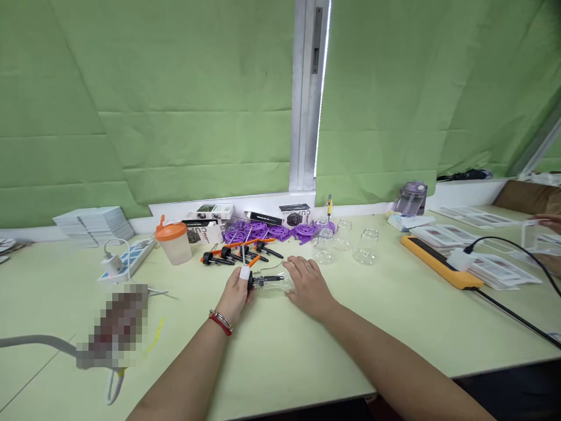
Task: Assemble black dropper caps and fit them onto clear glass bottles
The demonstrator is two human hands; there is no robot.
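Low over the table's middle, a clear glass bottle lies sideways between my hands. My right hand is closed round its wide end. My left hand grips a black pourer cap at the neck, and a dark stem from the cap reaches inside the glass. A white piece shows at my left thumb. Just beyond lie several black pourer caps with dark stems, some beside orange strips. Several clear glass vessels stand to the right of them.
Purple plastic parts and small boxes line the back. An orange-lidded cup and white power strip stand left. On the right are an orange power strip, printed sheets and a purple bottle. Another person's hand shows far right.
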